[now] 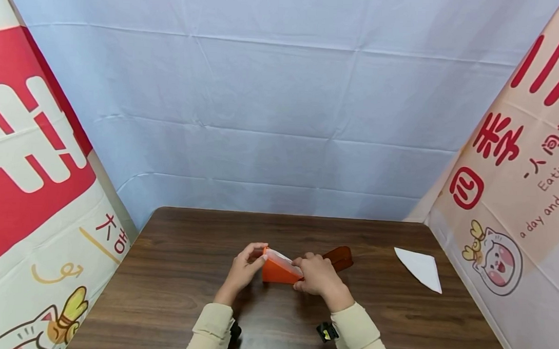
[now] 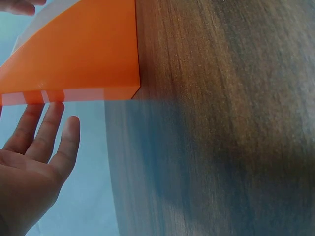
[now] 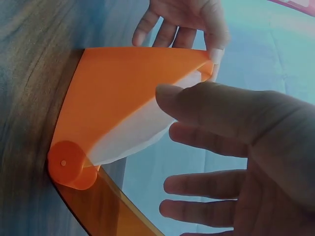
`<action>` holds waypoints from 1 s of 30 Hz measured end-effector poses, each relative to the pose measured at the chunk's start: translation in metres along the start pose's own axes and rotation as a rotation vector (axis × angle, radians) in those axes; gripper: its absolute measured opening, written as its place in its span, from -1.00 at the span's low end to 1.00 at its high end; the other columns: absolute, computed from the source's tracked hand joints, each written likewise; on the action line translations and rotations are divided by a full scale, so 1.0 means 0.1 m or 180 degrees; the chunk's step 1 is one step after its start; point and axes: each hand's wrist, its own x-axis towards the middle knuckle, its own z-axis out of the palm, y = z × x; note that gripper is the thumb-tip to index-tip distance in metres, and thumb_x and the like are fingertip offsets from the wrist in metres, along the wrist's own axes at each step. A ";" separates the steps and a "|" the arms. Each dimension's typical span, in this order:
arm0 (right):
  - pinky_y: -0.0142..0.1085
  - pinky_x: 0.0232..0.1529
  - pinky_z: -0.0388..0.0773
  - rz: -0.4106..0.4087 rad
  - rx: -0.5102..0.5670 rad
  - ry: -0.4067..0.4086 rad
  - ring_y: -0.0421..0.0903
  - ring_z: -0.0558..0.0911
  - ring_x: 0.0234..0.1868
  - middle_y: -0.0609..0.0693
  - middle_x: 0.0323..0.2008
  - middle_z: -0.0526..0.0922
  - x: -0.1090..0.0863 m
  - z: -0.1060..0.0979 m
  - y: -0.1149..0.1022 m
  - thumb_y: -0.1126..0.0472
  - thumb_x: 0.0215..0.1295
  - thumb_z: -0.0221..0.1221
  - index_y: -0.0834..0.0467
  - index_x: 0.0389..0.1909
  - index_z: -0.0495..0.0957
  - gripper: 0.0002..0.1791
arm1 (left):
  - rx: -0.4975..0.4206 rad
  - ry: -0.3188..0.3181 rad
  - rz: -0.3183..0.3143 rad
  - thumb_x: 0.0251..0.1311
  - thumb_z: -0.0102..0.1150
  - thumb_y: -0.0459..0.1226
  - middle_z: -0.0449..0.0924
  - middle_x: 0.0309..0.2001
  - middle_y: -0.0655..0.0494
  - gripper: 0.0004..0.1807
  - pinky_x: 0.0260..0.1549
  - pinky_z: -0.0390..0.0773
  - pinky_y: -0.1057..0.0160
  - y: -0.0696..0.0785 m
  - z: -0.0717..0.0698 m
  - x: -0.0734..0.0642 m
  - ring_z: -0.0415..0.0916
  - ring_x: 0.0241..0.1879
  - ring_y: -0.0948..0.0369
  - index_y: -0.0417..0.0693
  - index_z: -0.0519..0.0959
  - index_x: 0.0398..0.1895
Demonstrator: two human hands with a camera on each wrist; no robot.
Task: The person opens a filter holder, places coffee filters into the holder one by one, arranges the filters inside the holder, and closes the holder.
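An orange plastic holder (image 1: 278, 271) stands on the table, its sloping opening filled with white paper filters (image 3: 130, 130). Its amber see-through lid (image 1: 338, 258) is swung back to the right on a round hinge (image 3: 64, 163). At the holder's tall left end is my left hand (image 1: 242, 272), its outstretched fingers (image 2: 47, 130) against the end wall and one fingertip up at the top corner. My right hand (image 1: 319, 276) reaches over the opening, thumb and fingers extended. In the right wrist view its thumb overlaps the filters' edge; the other fingers spread beyond them.
One folded white paper filter (image 1: 421, 269) lies by itself toward the right of the brown wooden table (image 1: 189, 233). A pale blue cloth (image 1: 272, 112) hangs behind, and printed cloths hang on both sides.
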 end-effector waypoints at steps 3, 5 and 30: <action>0.09 -0.20 0.41 -0.0025 0.0019 0.0000 0.16 0.50 -0.18 0.14 -0.14 0.54 0.00 0.01 0.00 0.05 -0.06 0.42 0.14 -0.05 0.60 -0.49 | 0.0008 0.0009 0.0015 0.24 0.12 -0.37 0.56 -0.09 -0.12 -0.70 -0.12 0.48 0.23 0.00 0.00 0.00 0.51 -0.12 0.08 -0.16 0.49 0.05; 0.10 -0.20 0.41 -0.0059 0.0025 0.0015 0.16 0.51 -0.19 0.14 -0.15 0.54 -0.01 0.00 0.01 0.04 -0.05 0.41 0.14 -0.04 0.60 -0.49 | 0.0011 0.0026 0.0043 0.24 0.12 -0.38 0.57 -0.09 -0.12 -0.70 -0.12 0.48 0.22 0.00 0.01 0.00 0.52 -0.12 0.07 -0.16 0.49 0.04; 0.17 -0.15 0.39 -0.0030 -0.0488 0.0467 0.26 0.49 -0.06 0.26 -0.01 0.50 -0.35 -0.34 0.38 0.02 -0.07 0.41 0.13 -0.03 0.58 -0.46 | 0.0060 0.0049 0.0040 0.24 0.13 -0.35 0.58 -0.10 -0.08 -0.70 -0.12 0.48 0.20 -0.02 0.01 0.00 0.52 -0.10 0.07 -0.15 0.49 0.05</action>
